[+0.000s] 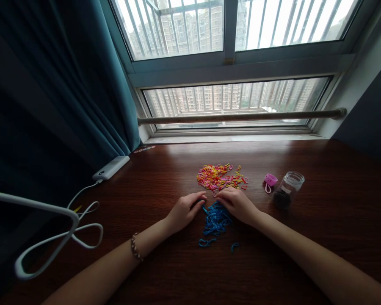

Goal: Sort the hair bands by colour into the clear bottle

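A pile of small blue elastic bands (216, 219) lies on the table between my hands. Just beyond it spreads a mixed heap of red, pink, yellow and orange elastic bands (213, 176). My left hand (184, 210) rests at the left edge of the blue pile, thumb and forefinger apart, with a blue band close to the thumb tip. On the other side, my right hand (236, 203) reaches between the two piles. Its fingers are bent and close together; whatever lies between their tips is too small to make out.
Right of the piles, a clear jar (288, 189) with dark contents leans beside a pink lid (271, 180) with a loop. A white power strip (111, 168) and its looping cable (63, 231) occupy the left. A curtain (82, 76) and a window bar (241, 117) bound the wooden table (165, 161).
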A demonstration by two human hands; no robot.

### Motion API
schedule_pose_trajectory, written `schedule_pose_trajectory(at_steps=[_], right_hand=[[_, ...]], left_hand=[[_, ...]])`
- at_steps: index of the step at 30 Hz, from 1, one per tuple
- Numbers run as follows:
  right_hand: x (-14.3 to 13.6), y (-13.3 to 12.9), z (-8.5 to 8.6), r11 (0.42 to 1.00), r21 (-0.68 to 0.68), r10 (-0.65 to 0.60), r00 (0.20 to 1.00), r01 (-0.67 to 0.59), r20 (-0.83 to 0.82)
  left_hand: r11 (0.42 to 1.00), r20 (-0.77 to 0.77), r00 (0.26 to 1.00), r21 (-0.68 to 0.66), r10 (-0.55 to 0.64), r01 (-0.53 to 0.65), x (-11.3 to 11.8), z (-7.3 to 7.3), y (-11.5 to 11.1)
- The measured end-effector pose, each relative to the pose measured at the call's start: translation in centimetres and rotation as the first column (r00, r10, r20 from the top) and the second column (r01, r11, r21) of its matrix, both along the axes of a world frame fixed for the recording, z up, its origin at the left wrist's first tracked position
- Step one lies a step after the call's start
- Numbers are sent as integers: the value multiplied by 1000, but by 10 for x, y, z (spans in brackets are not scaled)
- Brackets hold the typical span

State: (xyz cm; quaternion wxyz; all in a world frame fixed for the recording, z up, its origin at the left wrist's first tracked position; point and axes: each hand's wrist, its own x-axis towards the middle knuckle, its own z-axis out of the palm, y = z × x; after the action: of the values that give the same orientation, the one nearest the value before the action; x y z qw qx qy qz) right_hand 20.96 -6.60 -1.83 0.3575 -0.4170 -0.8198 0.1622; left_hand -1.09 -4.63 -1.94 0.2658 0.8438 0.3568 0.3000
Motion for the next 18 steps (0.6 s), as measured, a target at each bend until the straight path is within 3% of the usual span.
schedule_pose_trajectory(at_steps=[4, 7, 9, 11, 14, 16, 18], right_hand=[[-8, -4, -1, 997, -39, 64, 998, -64, -13], [-9, -5, 2, 992, -113, 43, 995, -53, -89], [-5, -2, 2, 994, -84, -72, 993, 64, -96], [2, 5, -1, 959, 2, -283, 958, 283, -45], [14, 15, -12, 807, 74, -591, 799, 586, 113], [17, 22, -20, 747, 53, -656, 721, 663, 225], [17, 29, -27, 758, 23, -629, 721, 652, 291]], left_hand=[[976, 95, 984, -143, -149, 162, 0, 5, -9], [964, 172, 973, -193, -152, 185, 1, 7, -8], [988, 156, 985, -123, -70, 90, 2, 6, -2], [999, 86, 995, 27, 44, -46, 2, 1, 9], [963, -42, 987, 230, 152, -139, 3, -10, 31], [955, -112, 981, 270, 158, -123, 8, -17, 49], [962, -145, 980, 254, 137, -97, 19, -21, 68]])
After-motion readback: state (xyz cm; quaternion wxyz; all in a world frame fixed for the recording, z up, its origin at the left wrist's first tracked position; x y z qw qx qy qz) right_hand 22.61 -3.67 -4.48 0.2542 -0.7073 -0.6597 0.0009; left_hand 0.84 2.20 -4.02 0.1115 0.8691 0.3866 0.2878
